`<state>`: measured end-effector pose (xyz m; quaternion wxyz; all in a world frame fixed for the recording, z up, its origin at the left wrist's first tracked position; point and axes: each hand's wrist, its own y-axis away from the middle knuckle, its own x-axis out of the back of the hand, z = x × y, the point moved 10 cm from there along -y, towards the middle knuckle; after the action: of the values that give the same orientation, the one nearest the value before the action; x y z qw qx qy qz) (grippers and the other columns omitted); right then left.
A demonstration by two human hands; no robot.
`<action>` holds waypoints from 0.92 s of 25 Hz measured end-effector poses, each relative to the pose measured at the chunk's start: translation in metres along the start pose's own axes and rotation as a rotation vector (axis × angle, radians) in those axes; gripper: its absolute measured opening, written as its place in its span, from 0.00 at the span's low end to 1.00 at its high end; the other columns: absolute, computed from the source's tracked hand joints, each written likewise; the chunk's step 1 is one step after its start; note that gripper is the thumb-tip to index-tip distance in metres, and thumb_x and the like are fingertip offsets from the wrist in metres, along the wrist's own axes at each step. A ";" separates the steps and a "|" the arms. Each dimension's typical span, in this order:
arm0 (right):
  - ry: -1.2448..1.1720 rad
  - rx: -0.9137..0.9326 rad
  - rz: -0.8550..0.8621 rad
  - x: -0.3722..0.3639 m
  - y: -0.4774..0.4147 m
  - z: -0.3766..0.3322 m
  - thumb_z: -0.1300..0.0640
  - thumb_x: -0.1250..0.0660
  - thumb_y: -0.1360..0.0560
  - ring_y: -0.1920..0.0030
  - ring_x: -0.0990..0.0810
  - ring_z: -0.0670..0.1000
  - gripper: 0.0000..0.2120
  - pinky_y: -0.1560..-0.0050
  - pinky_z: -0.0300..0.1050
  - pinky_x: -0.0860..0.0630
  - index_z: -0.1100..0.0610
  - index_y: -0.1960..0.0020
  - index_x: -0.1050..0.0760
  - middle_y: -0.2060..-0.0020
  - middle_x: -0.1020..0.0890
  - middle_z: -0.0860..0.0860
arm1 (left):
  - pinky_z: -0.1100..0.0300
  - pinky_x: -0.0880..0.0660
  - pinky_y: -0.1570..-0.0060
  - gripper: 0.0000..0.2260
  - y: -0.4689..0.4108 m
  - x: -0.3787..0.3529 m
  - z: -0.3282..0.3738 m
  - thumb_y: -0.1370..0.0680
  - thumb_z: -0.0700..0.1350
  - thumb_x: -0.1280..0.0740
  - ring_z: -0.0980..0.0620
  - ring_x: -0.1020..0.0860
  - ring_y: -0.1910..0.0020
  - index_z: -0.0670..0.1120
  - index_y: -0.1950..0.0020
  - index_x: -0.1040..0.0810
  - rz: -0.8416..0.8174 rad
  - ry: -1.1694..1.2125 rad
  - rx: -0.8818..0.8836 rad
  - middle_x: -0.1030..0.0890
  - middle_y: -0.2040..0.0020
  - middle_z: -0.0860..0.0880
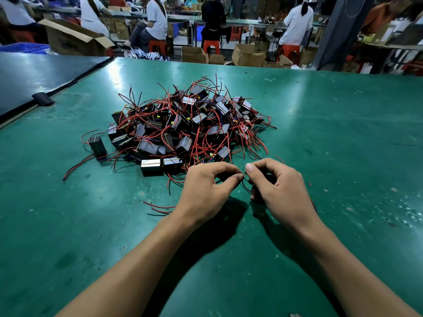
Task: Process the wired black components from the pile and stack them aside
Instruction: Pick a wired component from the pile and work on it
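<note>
At lower centre, the left grip (pixel 206 187) and right grip (pixel 281 191) both pinch one wire (pixel 244 183) running side to side between them (its black block (pixel 256 194) mostly hidden under the right), with the pile (pixel 187 124) just beyond on the worktop (pixel 320 133), nearer the left.

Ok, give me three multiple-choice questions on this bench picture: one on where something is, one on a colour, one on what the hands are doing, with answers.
1. Where is the pile of black components?
A. On the green table, in front of the person.
B. In a cardboard box.
C. On a red stool.

2. What colour are most wires in the pile?
A. White.
B. Red.
C. Green.

3. What are the left hand and right hand doing?
A. Lying flat.
B. Holding scissors.
C. Pinching a thin wire between them.

Answers: 1 A, the heap sits on the mat past the fingertips; 2 B, red strands stick out all round; 3 C, thumb and forefinger of each hand close on the wire.
</note>
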<state>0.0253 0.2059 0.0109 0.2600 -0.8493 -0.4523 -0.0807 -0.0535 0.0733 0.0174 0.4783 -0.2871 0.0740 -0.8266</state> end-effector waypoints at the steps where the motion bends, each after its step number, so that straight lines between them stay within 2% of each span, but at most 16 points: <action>1: -0.005 0.040 -0.014 0.002 0.000 -0.004 0.57 0.31 0.21 0.72 0.20 0.47 0.05 0.68 0.42 0.23 0.48 0.51 0.19 0.66 0.18 0.44 | 0.56 0.22 0.55 0.03 -0.001 0.000 -0.001 0.25 0.41 0.27 0.53 0.19 0.62 0.43 0.55 0.14 -0.007 0.005 0.013 0.15 0.62 0.50; 3: 0.047 0.174 -0.053 0.006 0.000 -0.016 0.63 0.29 0.23 0.69 0.20 0.46 0.13 0.65 0.40 0.22 0.47 0.44 0.18 0.56 0.17 0.43 | 0.57 0.22 0.54 0.03 -0.002 -0.001 -0.004 0.25 0.42 0.27 0.54 0.19 0.62 0.43 0.54 0.15 -0.034 0.008 0.035 0.16 0.62 0.51; 5: 0.159 0.299 -0.076 0.005 0.001 -0.022 0.65 0.26 0.26 0.65 0.20 0.47 0.15 0.62 0.40 0.22 0.49 0.43 0.17 0.51 0.17 0.43 | 0.57 0.22 0.55 0.04 -0.002 -0.003 -0.005 0.25 0.42 0.27 0.55 0.20 0.62 0.43 0.53 0.15 -0.059 0.011 0.047 0.16 0.62 0.50; 9: 0.227 0.391 -0.076 0.003 0.001 -0.022 0.57 0.25 0.26 0.62 0.20 0.45 0.11 0.61 0.40 0.23 0.50 0.44 0.16 0.51 0.17 0.43 | 0.55 0.22 0.56 0.04 -0.002 -0.005 -0.006 0.24 0.41 0.28 0.50 0.19 0.61 0.42 0.53 0.15 -0.087 0.024 0.047 0.15 0.62 0.48; 11: 0.277 0.406 -0.089 0.003 0.001 -0.021 0.53 0.27 0.25 0.60 0.18 0.47 0.09 0.59 0.42 0.22 0.49 0.44 0.16 0.52 0.17 0.43 | 0.57 0.22 0.56 0.04 -0.001 -0.005 -0.005 0.24 0.41 0.28 0.53 0.19 0.62 0.42 0.53 0.15 -0.093 0.018 0.038 0.16 0.62 0.50; 14: 0.261 0.375 -0.106 0.000 0.001 -0.019 0.54 0.27 0.24 0.60 0.19 0.45 0.08 0.60 0.41 0.23 0.51 0.45 0.16 0.54 0.17 0.43 | 0.58 0.21 0.54 0.04 0.000 -0.003 -0.001 0.25 0.40 0.27 0.57 0.19 0.62 0.42 0.52 0.15 -0.086 0.014 0.023 0.15 0.61 0.51; 16: 0.194 0.315 -0.090 0.002 0.000 -0.016 0.54 0.26 0.25 0.65 0.21 0.45 0.07 0.63 0.40 0.25 0.51 0.47 0.15 0.55 0.17 0.42 | 0.57 0.21 0.53 0.05 0.000 0.000 0.000 0.26 0.41 0.26 0.56 0.18 0.60 0.42 0.51 0.15 -0.062 0.011 0.017 0.15 0.60 0.51; 18: 0.132 0.229 -0.088 0.003 -0.001 -0.012 0.54 0.26 0.25 0.69 0.24 0.47 0.06 0.66 0.42 0.25 0.49 0.49 0.16 0.57 0.17 0.41 | 0.58 0.20 0.54 0.05 0.001 0.003 0.001 0.26 0.41 0.26 0.57 0.18 0.60 0.42 0.51 0.14 -0.036 0.024 0.023 0.15 0.60 0.51; 23: 0.071 0.096 -0.093 0.001 0.000 -0.003 0.53 0.27 0.25 0.73 0.28 0.43 0.01 0.69 0.36 0.30 0.48 0.54 0.17 0.70 0.21 0.37 | 0.55 0.21 0.55 0.05 0.003 0.002 0.004 0.26 0.42 0.26 0.55 0.18 0.61 0.42 0.52 0.15 -0.028 0.028 0.002 0.15 0.60 0.50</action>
<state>0.0263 0.2051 0.0138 0.3123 -0.8105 -0.4852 -0.1009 -0.0503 0.0706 0.0205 0.4660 -0.2761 0.0757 -0.8372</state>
